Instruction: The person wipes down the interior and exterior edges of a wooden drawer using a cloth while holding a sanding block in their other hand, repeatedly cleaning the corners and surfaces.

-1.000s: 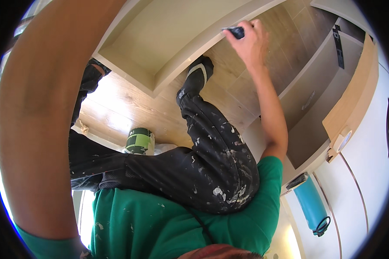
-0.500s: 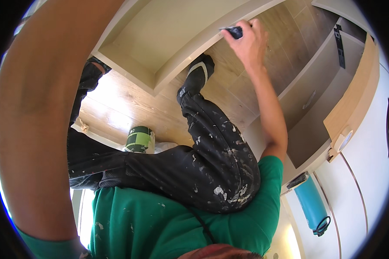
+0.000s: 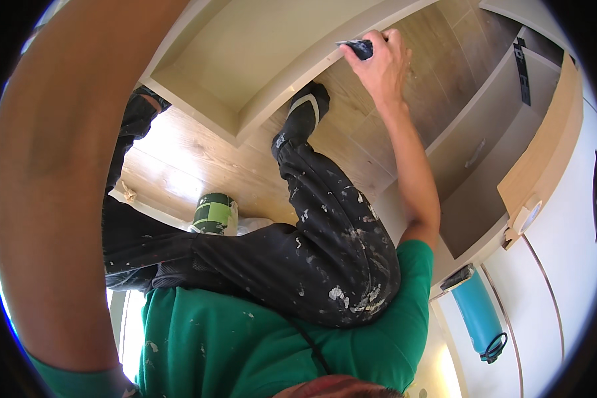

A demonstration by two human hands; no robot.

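My right hand (image 3: 388, 66) is closed round a small dark scraper (image 3: 360, 48) with whitish smears and a thin pale edge. That edge points left, at the outer rim of a cream-painted drawer box (image 3: 278, 95); I cannot tell if it touches. Across the left side runs my left forearm (image 3: 56, 186), rising past the top of the view, so the left hand is out of sight.
My bent leg in paint-spotted black trousers (image 3: 338, 219) lies over the wood floor (image 3: 351, 126). Behind it stands a green-and-black tub (image 3: 212, 213). At right are another drawer box (image 3: 471, 159), a wooden strip (image 3: 544, 139), a tape roll (image 3: 527, 213) and a turquoise bottle (image 3: 477, 315).
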